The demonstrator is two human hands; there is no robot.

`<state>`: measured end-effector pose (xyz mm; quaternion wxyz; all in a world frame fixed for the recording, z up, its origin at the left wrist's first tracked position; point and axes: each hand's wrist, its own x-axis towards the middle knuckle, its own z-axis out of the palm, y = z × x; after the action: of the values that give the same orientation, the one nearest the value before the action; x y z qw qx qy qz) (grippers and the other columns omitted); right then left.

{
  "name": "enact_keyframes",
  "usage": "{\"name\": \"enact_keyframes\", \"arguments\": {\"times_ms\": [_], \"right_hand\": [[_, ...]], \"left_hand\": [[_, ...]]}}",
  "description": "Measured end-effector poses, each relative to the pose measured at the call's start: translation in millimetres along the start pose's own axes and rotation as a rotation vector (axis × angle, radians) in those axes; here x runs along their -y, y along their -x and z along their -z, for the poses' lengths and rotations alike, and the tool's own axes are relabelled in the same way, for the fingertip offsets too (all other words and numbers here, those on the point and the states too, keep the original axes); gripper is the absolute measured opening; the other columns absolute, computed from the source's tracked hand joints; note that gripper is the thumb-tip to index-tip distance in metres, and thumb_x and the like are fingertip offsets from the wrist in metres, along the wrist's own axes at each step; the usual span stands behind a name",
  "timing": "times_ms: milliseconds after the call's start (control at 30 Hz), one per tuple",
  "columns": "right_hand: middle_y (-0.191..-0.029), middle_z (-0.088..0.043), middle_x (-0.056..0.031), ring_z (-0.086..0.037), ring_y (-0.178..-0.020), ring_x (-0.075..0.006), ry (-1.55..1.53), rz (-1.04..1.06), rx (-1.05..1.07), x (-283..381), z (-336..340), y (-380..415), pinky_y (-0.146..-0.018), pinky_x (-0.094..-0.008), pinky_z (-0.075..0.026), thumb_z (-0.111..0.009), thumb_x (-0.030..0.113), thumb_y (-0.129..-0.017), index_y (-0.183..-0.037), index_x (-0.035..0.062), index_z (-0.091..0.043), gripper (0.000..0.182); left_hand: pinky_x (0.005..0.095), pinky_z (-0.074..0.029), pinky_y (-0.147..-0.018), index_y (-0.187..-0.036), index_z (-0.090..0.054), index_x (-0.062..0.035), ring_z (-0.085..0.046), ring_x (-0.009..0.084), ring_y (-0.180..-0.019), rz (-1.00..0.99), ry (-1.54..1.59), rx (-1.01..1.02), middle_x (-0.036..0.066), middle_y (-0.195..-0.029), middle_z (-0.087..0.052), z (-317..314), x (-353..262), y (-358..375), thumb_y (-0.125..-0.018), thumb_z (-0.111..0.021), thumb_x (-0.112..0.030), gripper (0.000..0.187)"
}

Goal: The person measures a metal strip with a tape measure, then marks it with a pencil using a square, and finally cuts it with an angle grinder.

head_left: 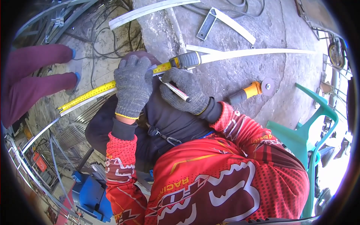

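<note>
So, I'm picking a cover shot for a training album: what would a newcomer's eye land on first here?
The bright red jersey fills the lower middle of the view. Above it, a yellow tape blade runs under the gloved left hand, while the gloved right hand holds a marker. Farther right, an orange-collared angle grinder lies near a green chair.

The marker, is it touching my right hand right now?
Touching. The head view shows the marker lying across the gloved right hand, held in its curled fingers.
</note>
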<state>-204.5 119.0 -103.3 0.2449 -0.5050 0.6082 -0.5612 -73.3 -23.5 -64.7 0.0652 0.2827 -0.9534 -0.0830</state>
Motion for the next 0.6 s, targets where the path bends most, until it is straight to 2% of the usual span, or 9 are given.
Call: {"name": "enact_keyframes", "arguments": {"times_ms": [300,467,600], "right_hand": [[-0.081,-0.063,-0.0117,-0.061,-0.074,-0.0343,-0.025,-0.034,0.057,2.4,-0.8,-2.5,-0.07,-0.0423,-0.051,-0.073,0.01,-0.085,-0.091,0.007,-0.065,0.01],[-0.088,-0.062,-0.01,-0.063,-0.083,-0.0286,-0.034,0.011,0.103,2.1,-1.7,-1.9,-0.074,-0.0381,-0.054,-0.068,0.003,-0.089,-0.098,0.0048,-0.062,0.011],[-0.091,-0.061,-0.0098,-0.063,-0.086,-0.0275,-0.016,0.014,0.158,2.4,-1.4,-2.4,-0.075,-0.0371,-0.055,-0.066,0.002,-0.09,-0.1,0.0043,-0.06,0.012]], "left_hand": [[0.0526,-0.043,-0.073,-0.094,-0.06,-0.0111,-0.06,0.0396,-0.092,0.001,-0.003,-0.001,0.013,-0.094,-0.058,-0.2,0.1,0.5,-0.089,-0.072,-0.021,0.016],[0.0525,-0.043,-0.073,-0.094,-0.06,-0.0112,-0.06,0.0394,-0.092,0.001,-0.014,-0.001,0.013,-0.094,-0.058,-0.9,0.4,0.6,-0.089,-0.072,-0.021,0.016],[0.0523,-0.043,-0.073,-0.094,-0.06,-0.0111,-0.06,0.0393,-0.092,0.002,-0.013,0.003,0.013,-0.095,-0.058,0.2,1.0,1.5,-0.089,-0.072,-0.021,0.016]]}}
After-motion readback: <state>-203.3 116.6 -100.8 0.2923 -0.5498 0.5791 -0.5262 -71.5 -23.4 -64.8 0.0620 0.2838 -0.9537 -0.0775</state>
